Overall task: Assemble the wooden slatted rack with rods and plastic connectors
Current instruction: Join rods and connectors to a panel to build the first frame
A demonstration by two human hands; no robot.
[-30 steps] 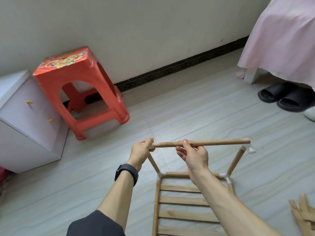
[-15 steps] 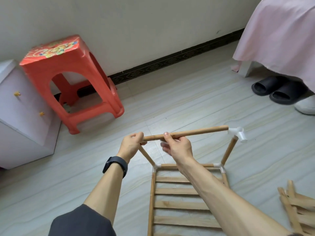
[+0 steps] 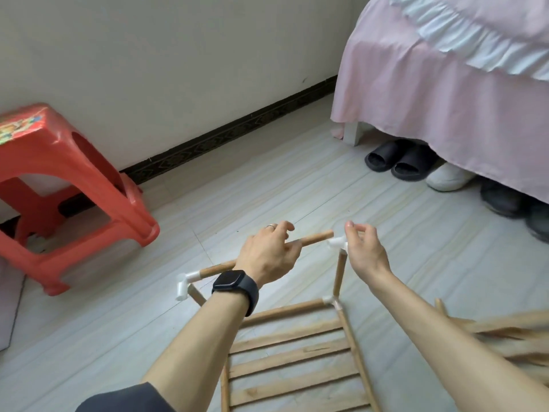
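A wooden slatted rack [image 3: 291, 361] lies on the floor at the bottom centre, with two upright rods rising from its far corners. A horizontal wooden rod [image 3: 315, 238] spans the uprights; its left end sits in a white plastic connector [image 3: 184, 283]. My left hand [image 3: 269, 254] grips this rod near its middle. My right hand [image 3: 363, 248] pinches the white connector [image 3: 338, 242] on top of the right upright rod [image 3: 339, 275]. The rod's right end is just short of that connector.
A red plastic stool [image 3: 68, 191] stands at the left by the wall. A bed with a pink skirt [image 3: 445, 93] fills the upper right, with dark slippers [image 3: 398, 160] and other shoes under it. Loose wooden slats [image 3: 517, 337] lie at the right edge.
My left hand has slid from the rod's left end to its middle. My right hand left the rod and now pinches the right connector. The view has swung to the right.
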